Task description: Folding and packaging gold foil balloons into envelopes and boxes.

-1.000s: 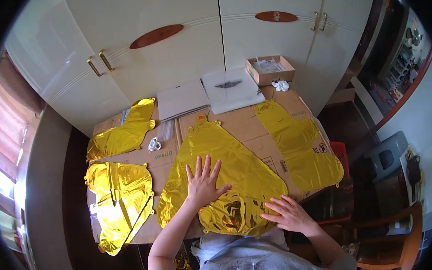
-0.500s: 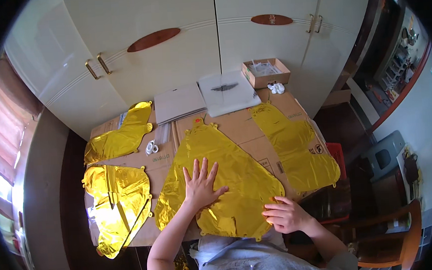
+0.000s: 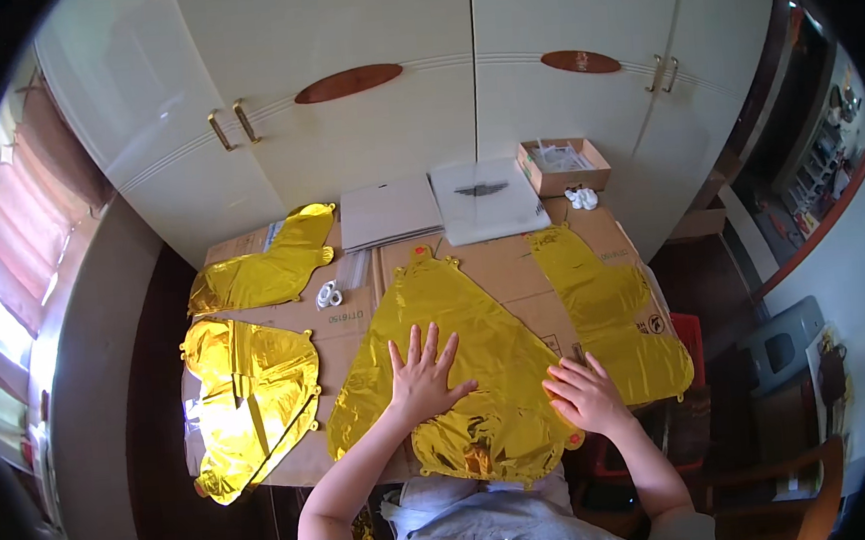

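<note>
A flat, roughly triangular gold foil balloon [image 3: 469,368] is lying mid-table on the brown cardboard sheet [image 3: 512,264], w/ the left hand [image 3: 422,379] pressing it, fingers spread open, and the right hand [image 3: 584,396] resting open-palmed on its 4 o'clock edge. Other gold foil pieces are lying at 3 [image 3: 611,308], 9 [image 3: 251,398] and 10 o'clock [image 3: 262,272]; white folders [image 3: 443,204] and a small cardboard box [image 3: 561,166] are sitting at 12–1.

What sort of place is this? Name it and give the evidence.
Likely a room in a home: tall cream wardrobe doors with brass handles, a curtained window, and a cardboard-covered table strewn with flat gold foil balloons.
</note>
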The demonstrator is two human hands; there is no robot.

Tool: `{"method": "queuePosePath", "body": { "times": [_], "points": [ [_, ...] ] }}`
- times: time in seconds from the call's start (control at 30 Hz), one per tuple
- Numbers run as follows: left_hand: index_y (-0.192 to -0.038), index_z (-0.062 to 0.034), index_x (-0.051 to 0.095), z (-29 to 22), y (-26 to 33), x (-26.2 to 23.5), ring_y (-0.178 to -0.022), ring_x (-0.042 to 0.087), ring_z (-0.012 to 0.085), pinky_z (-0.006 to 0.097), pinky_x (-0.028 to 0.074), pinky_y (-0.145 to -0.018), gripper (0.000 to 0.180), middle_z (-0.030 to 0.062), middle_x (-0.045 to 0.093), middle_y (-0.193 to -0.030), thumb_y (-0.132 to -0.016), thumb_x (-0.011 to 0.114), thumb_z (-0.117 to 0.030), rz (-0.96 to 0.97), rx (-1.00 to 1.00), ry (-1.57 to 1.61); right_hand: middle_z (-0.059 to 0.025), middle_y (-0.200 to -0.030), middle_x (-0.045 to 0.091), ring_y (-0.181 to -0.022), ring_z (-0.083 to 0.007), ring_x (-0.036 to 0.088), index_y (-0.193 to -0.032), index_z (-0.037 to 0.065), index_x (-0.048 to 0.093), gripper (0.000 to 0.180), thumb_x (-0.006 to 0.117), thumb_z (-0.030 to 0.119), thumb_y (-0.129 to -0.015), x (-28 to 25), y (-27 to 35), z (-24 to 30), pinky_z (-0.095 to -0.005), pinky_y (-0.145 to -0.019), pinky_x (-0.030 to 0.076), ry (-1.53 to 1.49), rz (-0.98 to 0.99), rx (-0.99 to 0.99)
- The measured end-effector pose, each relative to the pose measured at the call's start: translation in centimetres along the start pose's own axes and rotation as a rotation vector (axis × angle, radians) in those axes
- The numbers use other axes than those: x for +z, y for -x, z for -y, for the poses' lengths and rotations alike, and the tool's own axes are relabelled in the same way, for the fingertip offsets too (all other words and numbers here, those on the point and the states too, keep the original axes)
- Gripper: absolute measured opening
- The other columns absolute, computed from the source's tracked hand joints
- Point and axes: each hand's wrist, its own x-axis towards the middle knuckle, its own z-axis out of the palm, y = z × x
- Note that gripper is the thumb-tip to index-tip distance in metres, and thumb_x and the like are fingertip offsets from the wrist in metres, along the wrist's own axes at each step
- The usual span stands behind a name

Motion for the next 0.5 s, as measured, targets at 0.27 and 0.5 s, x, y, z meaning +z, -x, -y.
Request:
{"method": "queuePosePath", "body": {
  "times": [0.27,0.5],
  "points": [
    [-0.15,-0.0179,0.034,-0.09,0.17,-0.08,-0.145,0.016,0.0437,0.073,0.012,-0.107,0.089,0.0208,0.025,-0.155,-0.083,0.044,-0.076,-0.012,-0.008,0.008,-0.0054,-0.126,0.063,-0.124,-0.0256,0.053,-0.114,0.015,0.067,0.031,0.065,0.029,-0.086,0.19,-0.51,-0.28,-0.0526,-0.109,0.034,-0.02,-0.013,0.007],
    [-0.15,-0.0174,0.033,-0.04,0.14,-0.12,-0.145,0.016,0.0438,0.073,0.012,-0.107,0.09,0.021,0.025,-0.155,-0.083,0.043,-0.077,-0.006,-0.002,0.008,-0.0056,-0.127,0.062,-0.125,-0.0263,0.052,-0.114,0.014,0.067,0.031,0.065,0.028,-0.086,0.25,-0.39,-0.3,-0.052,-0.109,0.033,-0.036,-0.009,0.021]
  ]
}}
